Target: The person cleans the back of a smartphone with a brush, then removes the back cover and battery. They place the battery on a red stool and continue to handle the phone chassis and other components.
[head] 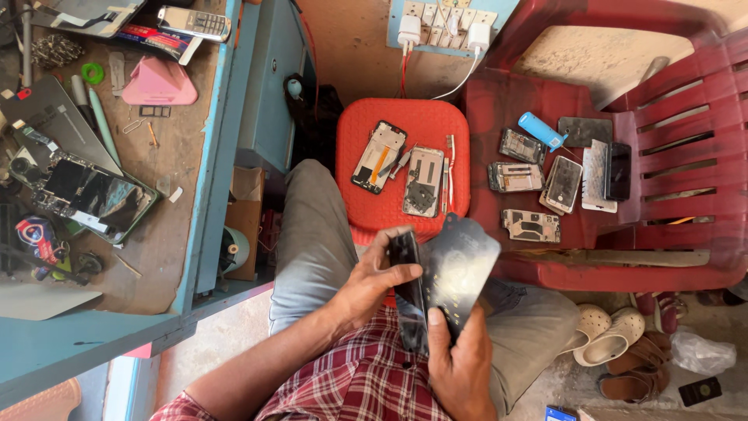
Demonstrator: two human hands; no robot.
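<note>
Far left: blue-edged workbench [204,195] w/ worn brown top, cluttered. An opened phone [89,195] lies there, circuit board showing, glossy glass. Above it a pink wedge-shaped plastic block [158,82], a small green ring [93,73], and a silver keypad phone [193,22] at the top edge.

Centre, bottom: person sits in grey trousers & red plaid shirt. Left hand [372,282] is curled, thumb across the front and fingers behind, gripping a slim black phone body [407,284] held nearly upright over the lap. Right hand [461,360] is closed too, thumb pressed on the lower face of a dark, glossy back cover [460,261] w/ rounded corners and faint yellow dots; cover tilts away to the right, its edge touching the phone body.

Just beyond the hands: red textured plastic stool [358,210] carrying two stripped phone frames [379,156], metal-grey w/ orange flex, plus thin tweezers [449,168].

Right: red slatted plastic chair [678,234], seat holding several phone frames & screens [562,183] and a small blue cylinder [541,130]. On the wall above, white chargers [478,35] in a socket strip. Floor, far right: cream clogs [612,337], brown sandals [637,380].
</note>
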